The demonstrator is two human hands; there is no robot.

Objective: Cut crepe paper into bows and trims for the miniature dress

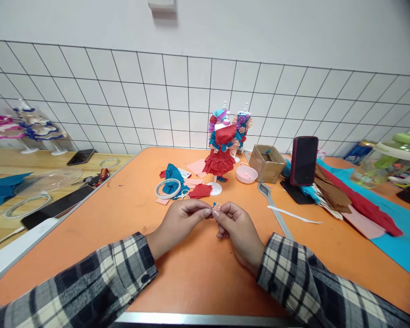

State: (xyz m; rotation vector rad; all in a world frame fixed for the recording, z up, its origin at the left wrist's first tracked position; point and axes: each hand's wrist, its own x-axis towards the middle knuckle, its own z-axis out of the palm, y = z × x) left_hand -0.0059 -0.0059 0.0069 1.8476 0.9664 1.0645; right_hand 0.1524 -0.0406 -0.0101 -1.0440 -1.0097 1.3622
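Above the near middle of the orange table (191,282), I have both hands meeting at a small pleated peach-and-teal piece (217,207): the left hand (179,221) pinches at its left side between thumb and forefinger, and the right hand (239,225) pinches its right side, the other fingers curled under. I judge it nearly weightless, soft and easily crushed, not slippery, so I would hold it at the gathered base and leave the flared pleats alone. The fingertips cover that base from me, and from here I can't tell cloth from paper, or whether any thread or glue is there. Beyond, the white tape roll (157,188) rests by the scissors (185,195), whose blades I can't make out among the scraps. Farther off, the red dress on a stand (220,157) partly hides a second dressed form (243,122), and I can't see to the bottom of the cardboard box (261,168).
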